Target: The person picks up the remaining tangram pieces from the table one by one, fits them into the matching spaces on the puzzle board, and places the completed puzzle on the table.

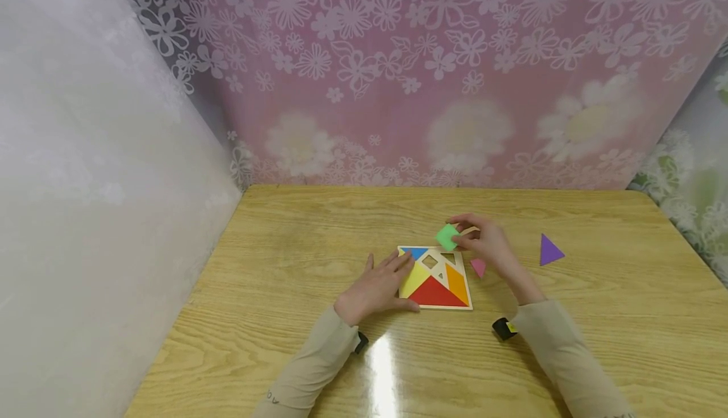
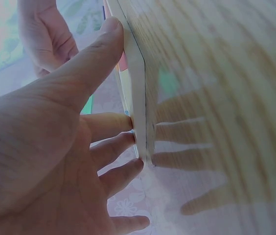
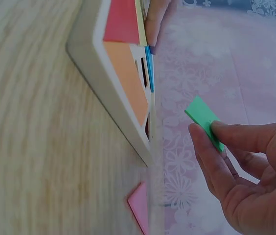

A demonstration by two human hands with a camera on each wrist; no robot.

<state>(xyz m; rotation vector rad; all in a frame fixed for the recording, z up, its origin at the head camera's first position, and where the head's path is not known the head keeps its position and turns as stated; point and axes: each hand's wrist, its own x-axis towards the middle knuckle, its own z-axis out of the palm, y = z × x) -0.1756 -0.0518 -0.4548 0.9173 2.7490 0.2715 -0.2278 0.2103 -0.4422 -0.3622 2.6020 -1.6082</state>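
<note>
The left hand lies with its fingers spread and extended along the left side of a square, pale wooden puzzle board, thumb at the near edge and fingertips at the rim and upper pieces. The right hand pinches a flat, bright green square piece between thumb and fingers, holding it raised and tilted (the right wrist view shows its thin edge) by the board's far edge.

Set in the board are a blue triangle, a yellow piece partly covered by the left hand, a large red triangle and an orange parallelogram; three cut-out openings show among them. On the wood-grain table, a small, flat pink piece lies just right of the board, and a purple triangle rests farther right.
</note>
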